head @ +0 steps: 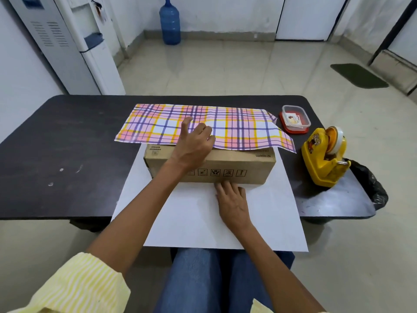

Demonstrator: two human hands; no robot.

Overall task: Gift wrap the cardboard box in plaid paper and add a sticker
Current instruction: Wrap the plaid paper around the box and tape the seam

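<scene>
A: Where's the brown cardboard box (237,164)?
B: On the dark surface (67,143), pink-and-yellow plaid paper (237,126) folded over its top. Left grip (194,144) wide, pressing that flap; right grip (232,201) flat on the sheet.
A: Risk?
B: Untaped, the flap may spring back.

the cardboard box (225,163) is showing matt brown board; the plaid paper (237,127) is lying smooth; the tape dispenser (320,159) is showing glossy yellow plastic.
</scene>
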